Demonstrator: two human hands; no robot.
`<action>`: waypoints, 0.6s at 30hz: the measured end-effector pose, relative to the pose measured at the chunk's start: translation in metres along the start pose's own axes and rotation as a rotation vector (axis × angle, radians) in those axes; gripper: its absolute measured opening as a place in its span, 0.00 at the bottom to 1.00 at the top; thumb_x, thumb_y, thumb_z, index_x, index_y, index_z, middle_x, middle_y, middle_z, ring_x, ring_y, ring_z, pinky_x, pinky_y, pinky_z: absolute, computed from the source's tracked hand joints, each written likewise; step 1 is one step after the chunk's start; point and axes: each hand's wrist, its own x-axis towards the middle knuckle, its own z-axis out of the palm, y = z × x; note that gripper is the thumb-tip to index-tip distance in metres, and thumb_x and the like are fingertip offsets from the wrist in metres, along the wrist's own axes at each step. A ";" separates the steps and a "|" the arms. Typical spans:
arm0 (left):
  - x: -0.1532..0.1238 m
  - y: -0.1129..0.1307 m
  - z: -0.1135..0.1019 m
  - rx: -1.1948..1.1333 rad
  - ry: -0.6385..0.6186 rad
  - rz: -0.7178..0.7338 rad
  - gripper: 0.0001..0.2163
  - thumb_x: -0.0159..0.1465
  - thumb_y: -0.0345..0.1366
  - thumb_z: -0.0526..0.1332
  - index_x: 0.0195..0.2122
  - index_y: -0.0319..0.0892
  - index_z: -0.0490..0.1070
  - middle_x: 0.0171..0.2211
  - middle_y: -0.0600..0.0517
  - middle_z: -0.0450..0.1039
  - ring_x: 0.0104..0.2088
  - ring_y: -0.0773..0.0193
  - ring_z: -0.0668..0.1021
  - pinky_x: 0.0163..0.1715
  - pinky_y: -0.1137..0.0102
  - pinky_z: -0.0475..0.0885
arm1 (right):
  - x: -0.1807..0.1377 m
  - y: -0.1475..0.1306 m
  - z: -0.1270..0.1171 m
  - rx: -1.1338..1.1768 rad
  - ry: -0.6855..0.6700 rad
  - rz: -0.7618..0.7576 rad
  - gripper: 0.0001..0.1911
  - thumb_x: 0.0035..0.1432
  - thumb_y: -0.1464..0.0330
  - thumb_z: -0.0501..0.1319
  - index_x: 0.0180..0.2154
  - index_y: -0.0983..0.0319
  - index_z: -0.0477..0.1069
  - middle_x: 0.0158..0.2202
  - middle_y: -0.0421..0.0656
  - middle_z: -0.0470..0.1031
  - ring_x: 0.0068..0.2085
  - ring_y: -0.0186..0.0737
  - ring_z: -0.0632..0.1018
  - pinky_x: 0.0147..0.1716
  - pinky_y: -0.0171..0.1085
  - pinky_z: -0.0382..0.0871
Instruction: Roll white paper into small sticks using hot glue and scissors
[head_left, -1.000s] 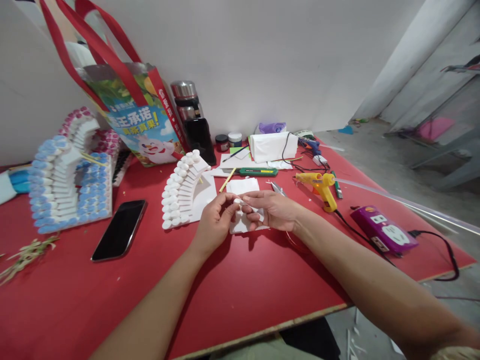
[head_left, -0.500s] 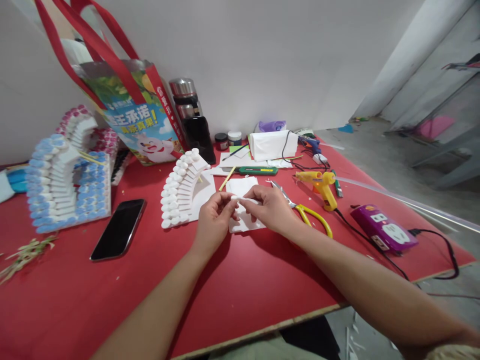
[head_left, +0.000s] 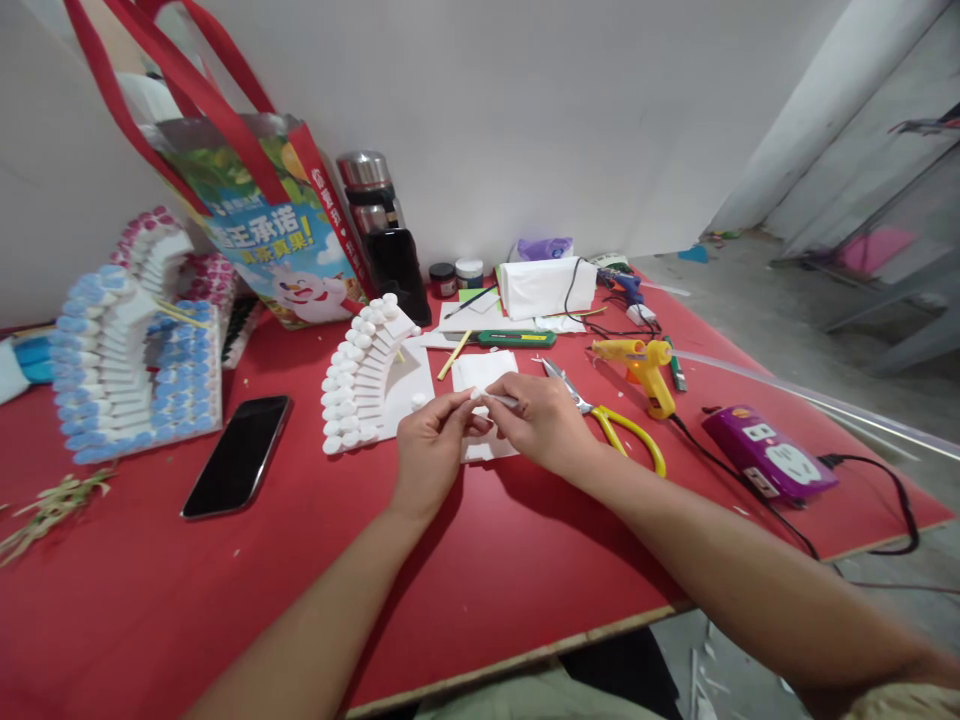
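My left hand (head_left: 439,435) and my right hand (head_left: 534,415) meet in front of me, both with fingers pinched. Between the fingertips is a small white piece (head_left: 477,394), too small to name for certain. A white strip (head_left: 507,401) shows along the right fingers. Below the hands lie white paper sheets (head_left: 487,366), partly covered by them. To the left stands a curved white model (head_left: 367,385) edged with rounded white tips, with one loose white oval (head_left: 418,401) on its flat base. Yellow-handled scissors (head_left: 611,425) rest beside the right hand.
A yellow glue gun (head_left: 646,375) and a purple power strip (head_left: 769,455) with cords stand at right. Behind lie a green cutter knife (head_left: 517,339) and paper. At left are a phone (head_left: 237,457), a blue-and-white model (head_left: 135,365), a bag (head_left: 277,230) and a flask (head_left: 367,190).
My fingers have shifted slightly around the small white piece and turned it. The left hand has drawn down a little, and the loose white oval on the model's base now shows.
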 end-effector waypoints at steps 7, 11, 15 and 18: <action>0.003 0.006 -0.002 -0.053 -0.015 -0.008 0.06 0.60 0.37 0.71 0.37 0.42 0.84 0.25 0.52 0.80 0.27 0.64 0.82 0.35 0.67 0.81 | 0.005 -0.004 -0.012 0.287 -0.089 0.106 0.09 0.63 0.64 0.62 0.32 0.62 0.75 0.23 0.39 0.77 0.22 0.34 0.78 0.25 0.32 0.66; 0.008 0.003 -0.007 -0.102 -0.072 0.017 0.10 0.59 0.39 0.72 0.40 0.43 0.85 0.34 0.50 0.83 0.30 0.62 0.83 0.35 0.64 0.82 | 0.007 -0.004 -0.016 0.416 -0.133 0.144 0.12 0.63 0.61 0.64 0.31 0.62 0.74 0.24 0.39 0.77 0.21 0.33 0.78 0.22 0.30 0.66; 0.009 0.001 -0.009 -0.123 -0.166 -0.023 0.15 0.61 0.40 0.71 0.48 0.44 0.83 0.28 0.51 0.81 0.27 0.63 0.82 0.33 0.65 0.82 | 0.009 0.000 -0.018 0.526 -0.163 0.182 0.13 0.61 0.60 0.66 0.32 0.63 0.75 0.25 0.39 0.77 0.22 0.33 0.79 0.22 0.31 0.69; 0.009 0.003 -0.009 -0.137 -0.202 -0.036 0.15 0.61 0.40 0.71 0.49 0.44 0.83 0.27 0.51 0.80 0.26 0.64 0.81 0.32 0.66 0.81 | 0.010 0.001 -0.017 0.580 -0.190 0.197 0.13 0.60 0.60 0.67 0.31 0.64 0.74 0.24 0.39 0.77 0.20 0.33 0.78 0.22 0.32 0.71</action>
